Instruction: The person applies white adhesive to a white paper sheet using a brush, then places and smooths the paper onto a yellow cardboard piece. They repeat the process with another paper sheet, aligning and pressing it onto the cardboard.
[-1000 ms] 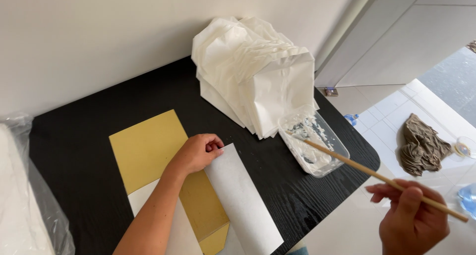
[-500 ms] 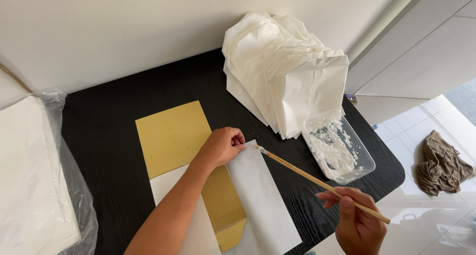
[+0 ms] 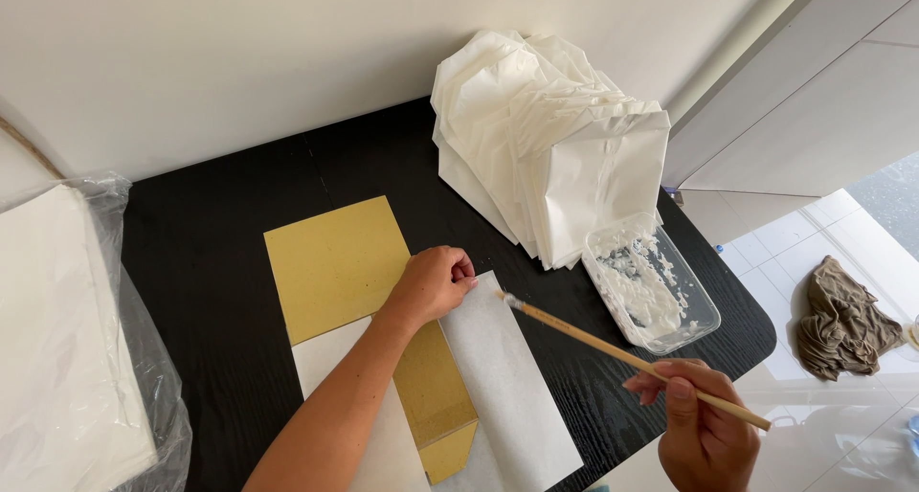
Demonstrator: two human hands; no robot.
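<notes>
Left hand: the left hand (image 3: pixel 436 283) sits curled at the centre of the frame, fingers folded under, pressing down on the upper corner of the white paper strip (image 3: pixel 507 377).
Right hand: the right hand (image 3: pixel 704 430), lower right, is pinched shut around the far end of a long wooden brush (image 3: pixel 632 358), thumb on top.
Brush: it slants up and to the left, its pale, paste-coated tip touching the top edge of the strip, just beside the left knuckles.
Paper strip: it lies at a slant in the lower centre, overlapping the gold card (image 3: pixel 335 262) that runs from the centre down to the bottom edge.
Paste tray: a clear plastic tray (image 3: pixel 704 312) smeared with white paste stands right of centre, near the table's rounded edge.
Stack: a fanned stack of folded white paper (image 3: pixel 546 128) leans at upper centre, touching the tray's far end.
Table: black wood-grain table (image 3: pixel 211 224).
Far left: white sheets in a clear plastic bag (image 3: pixel 67 358).
Floor: a crumpled brown rag (image 3: pixel 847 320) on the tiles at right.
</notes>
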